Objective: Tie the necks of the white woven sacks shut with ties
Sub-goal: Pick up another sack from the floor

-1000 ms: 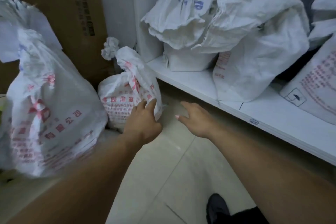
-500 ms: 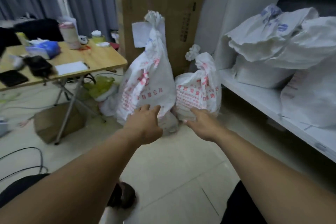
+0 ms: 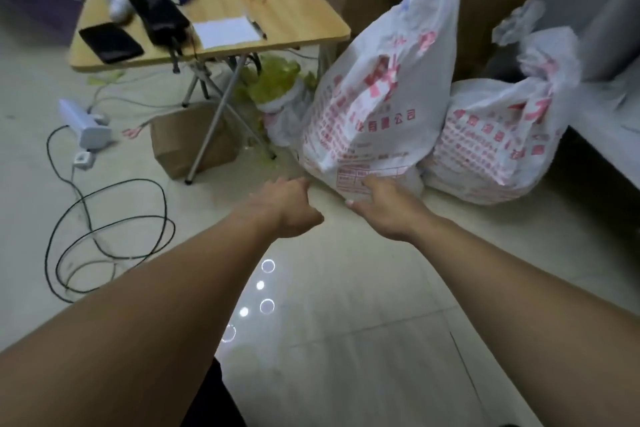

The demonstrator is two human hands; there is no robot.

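Observation:
Two white woven sacks with red print stand on the tiled floor. The tall sack is in the middle, its gathered neck running up out of the frame. The short sack stands to its right with a bunched neck on top. My right hand reaches to the bottom front of the tall sack with fingers extended, touching it or nearly so. My left hand hovers just left of that sack's base, fingers loosely curled, holding nothing. No tie shows in either hand.
A wooden folding table with phones, a tissue box and paper stands at the left back. Under it sit a brown box and a yellow-green bag. Black cables and a power strip lie on the floor at left. A low white shelf is at right.
The view has swung left and down, so the shelf sacks have left the frame. My right hand has shifted from the short sack to the tall sack's base; my left hand has come off the tall sack.

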